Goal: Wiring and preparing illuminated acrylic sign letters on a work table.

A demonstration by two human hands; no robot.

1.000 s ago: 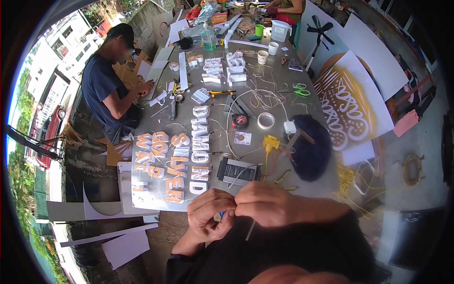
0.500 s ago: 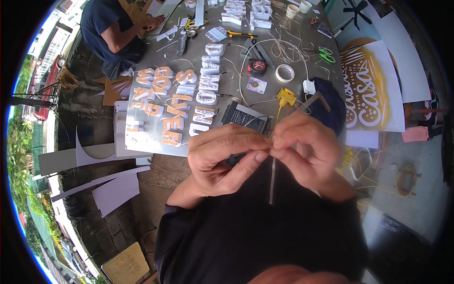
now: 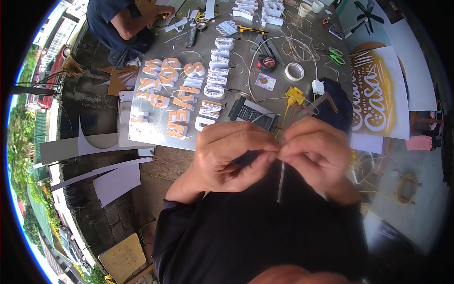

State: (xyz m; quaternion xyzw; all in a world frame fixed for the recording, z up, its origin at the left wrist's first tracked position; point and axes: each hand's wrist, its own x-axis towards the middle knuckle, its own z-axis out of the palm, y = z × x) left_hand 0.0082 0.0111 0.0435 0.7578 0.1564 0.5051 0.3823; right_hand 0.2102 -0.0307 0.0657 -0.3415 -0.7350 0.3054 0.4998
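Note:
My left hand (image 3: 236, 158) and my right hand (image 3: 318, 154) meet in front of my chest, fingertips nearly touching. Both pinch a thin pale wire (image 3: 280, 182), whose free length hangs straight down against my dark shirt. The exact spot being gripped is hidden by the fingers. Just beyond my hands, on the table, lie a black power supply box (image 3: 249, 113) with a printed label and a yellow plug connector (image 3: 295, 94). Thin red and white leads run near the right fingertips.
White-sided channel letters (image 3: 213, 90) with orange-brown faces stand in rows on the metal table (image 3: 189, 59). Around them lie a tape measure (image 3: 266, 63), a tape roll (image 3: 294, 72), green-handled scissors (image 3: 336, 56) and a white adapter (image 3: 318, 86). Another person (image 3: 118, 28) works at the far left.
The view has shifted slightly, so the table things appear further right. Both hands keep pinching the wire, drifting a little right in the picture. The other person's hand has moved.

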